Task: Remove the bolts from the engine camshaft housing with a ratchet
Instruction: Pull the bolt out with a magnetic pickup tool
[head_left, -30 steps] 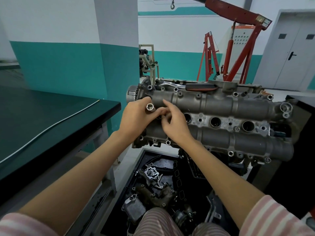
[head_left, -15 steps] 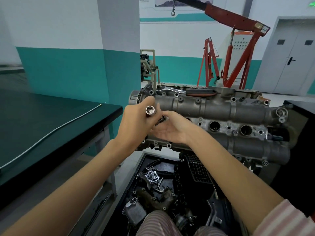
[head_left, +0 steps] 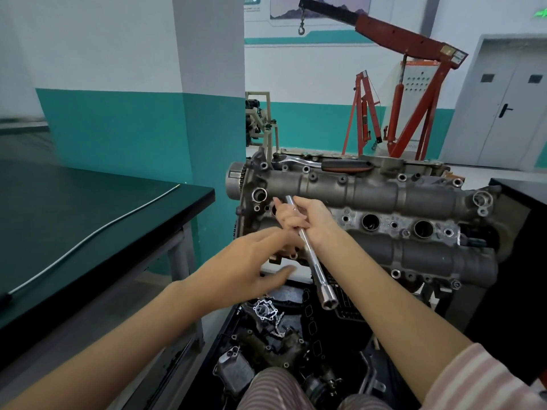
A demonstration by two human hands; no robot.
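Our right hand (head_left: 305, 220) has its fingers curled tight around the shaft of a long socket extension (head_left: 310, 255), which slants down toward us, its socket end hanging free below the wrist and its upper tip poking out just above the knuckles. Our left hand (head_left: 251, 261) lies just beside it with fingers straight and spread, thumb held apart underneath, gripping nothing; its fingertips reach toward the shaft, though we cannot tell whether they touch. Behind both hands sits the camshaft housing (head_left: 370, 196), its bolts (head_left: 395, 273) seated along the near edge. The ratchet (head_left: 325, 165) rests on the housing's far edge, well apart from our hands. Below us a black tray (head_left: 228, 327) holds loose engine parts. A dark workbench (head_left: 88, 208) stands to the left.
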